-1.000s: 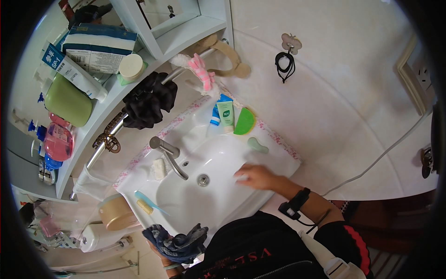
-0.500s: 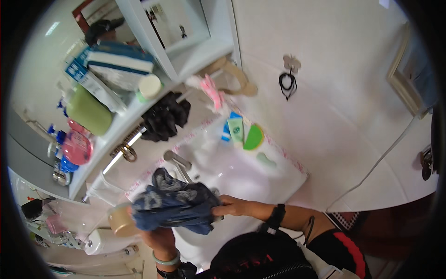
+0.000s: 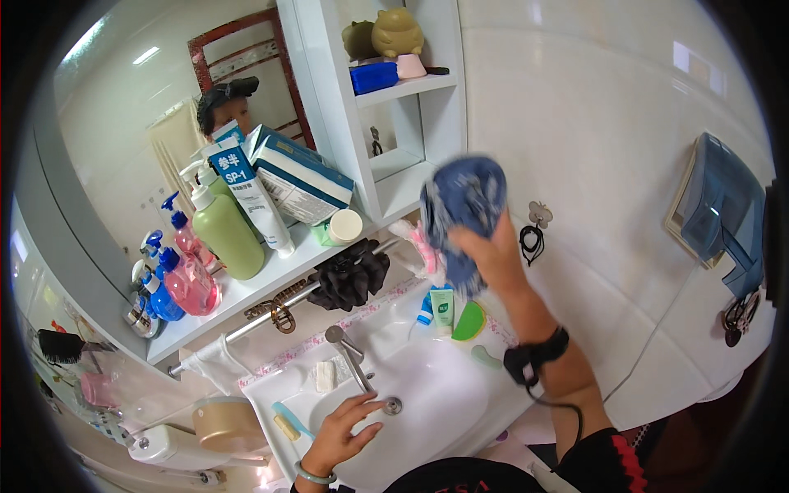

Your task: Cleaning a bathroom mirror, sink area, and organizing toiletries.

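Note:
My right hand (image 3: 486, 253) is raised beside the right end of the shelf, closed on a bunched blue patterned cloth (image 3: 470, 197). The cloth hangs in front of the white wall cabinet's lower corner and hides part of the wall. Lower down, my left hand (image 3: 349, 431) is over the near left part of the white washbasin (image 3: 448, 419). Its fingers are spread and it holds nothing. The fingertips are close to the drain (image 3: 392, 405) and below the grey faucet (image 3: 343, 345).
A shelf (image 3: 255, 287) above the basin carries a green pump bottle (image 3: 226, 234), a toothpaste tube (image 3: 255, 197) and a tilted box (image 3: 304, 177). A black bath puff (image 3: 352, 273) hangs from the rail. Soap (image 3: 326, 376) and a green tube (image 3: 442, 308) sit on the basin rim.
My right hand has lifted the cloth from above the basin up and to the right. My left hand has let go of it. The view has tilted up, showing more of the shelf and mirror.

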A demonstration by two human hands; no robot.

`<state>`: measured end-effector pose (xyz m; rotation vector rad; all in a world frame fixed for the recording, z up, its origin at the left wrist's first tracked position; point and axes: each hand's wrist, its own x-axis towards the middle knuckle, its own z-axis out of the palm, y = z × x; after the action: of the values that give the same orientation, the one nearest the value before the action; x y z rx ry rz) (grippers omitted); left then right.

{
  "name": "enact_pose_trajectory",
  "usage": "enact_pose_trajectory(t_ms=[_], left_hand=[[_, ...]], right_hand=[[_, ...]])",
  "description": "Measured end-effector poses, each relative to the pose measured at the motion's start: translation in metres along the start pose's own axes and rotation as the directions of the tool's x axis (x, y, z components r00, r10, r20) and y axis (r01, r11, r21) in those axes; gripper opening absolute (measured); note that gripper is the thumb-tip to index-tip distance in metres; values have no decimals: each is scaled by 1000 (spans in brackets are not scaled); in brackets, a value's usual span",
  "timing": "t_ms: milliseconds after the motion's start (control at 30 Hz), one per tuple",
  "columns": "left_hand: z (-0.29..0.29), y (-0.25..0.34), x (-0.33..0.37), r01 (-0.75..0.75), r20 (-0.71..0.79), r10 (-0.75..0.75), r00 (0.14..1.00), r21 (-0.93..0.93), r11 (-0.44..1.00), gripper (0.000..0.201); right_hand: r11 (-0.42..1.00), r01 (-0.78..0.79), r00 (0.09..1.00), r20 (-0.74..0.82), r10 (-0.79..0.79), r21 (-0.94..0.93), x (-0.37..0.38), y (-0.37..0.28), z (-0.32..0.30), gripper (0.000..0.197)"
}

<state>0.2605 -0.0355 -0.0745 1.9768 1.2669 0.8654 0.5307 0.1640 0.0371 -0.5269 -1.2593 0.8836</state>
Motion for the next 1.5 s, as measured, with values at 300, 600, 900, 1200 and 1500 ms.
enact_pose_trajectory(t_ms=[300, 600, 900, 1200, 1500], left_hand=[[31, -62, -101, 351, -211, -398, 893, -230, 908, 22], [38, -119, -193, 541, -758, -147, 635, 301, 785, 19], [51, -129, -226, 726, -779, -263, 569, 325, 606, 40], [37, -127, -249, 724, -654, -432, 621, 267, 637, 46], [39, -126, -249, 752, -570, -587, 575, 85, 654, 57]], right_hand=[[-50, 250, 938, 229, 262, -967, 139, 17, 26, 37], [29, 492, 830, 478, 288, -870, 100, -6, 32, 37], [-121, 501, 850, 461, 255, -857, 121, 6, 26, 31], [-188, 504, 823, 403, 400, -843, 109, -14, 33, 35], [127, 514, 818, 529, 225, -848, 114, 6, 16, 36]])
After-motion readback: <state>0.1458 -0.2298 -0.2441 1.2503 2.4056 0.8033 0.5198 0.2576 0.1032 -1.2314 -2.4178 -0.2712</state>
